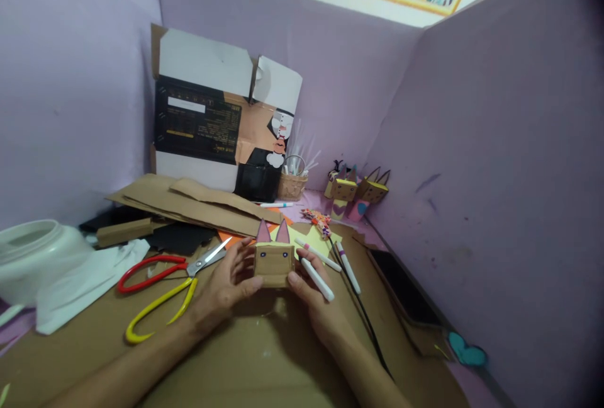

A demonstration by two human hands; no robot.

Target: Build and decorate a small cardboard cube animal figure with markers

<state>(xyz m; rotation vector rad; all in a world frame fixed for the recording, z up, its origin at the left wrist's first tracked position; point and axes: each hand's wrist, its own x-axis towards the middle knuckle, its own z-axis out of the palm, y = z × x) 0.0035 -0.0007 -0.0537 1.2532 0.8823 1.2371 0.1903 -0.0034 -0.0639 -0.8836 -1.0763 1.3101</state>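
Between my two hands is a small cardboard animal head (274, 266), with pink pointed ears on top and two dark dot eyes on its front. My left hand (229, 282) grips its left side, thumb at the lower corner. On the other side, my right hand (314, 291) has its thumb against the lower right corner and also carries a white marker pen (317, 279), which slants down to the right. The head is held upright above the cardboard mat (226, 364). Scissors (189, 272) with one red and one yellow handle lie open left of my left hand.
Two finished-looking cardboard animal figures (343, 190) stand by the right wall. Flat cardboard pieces (189, 203) lie in front of an unfolded box (198, 118). A white container (42, 257) is at left, a phone (403, 288) at right. More markers (348, 268) lie near a black cable (368, 323).
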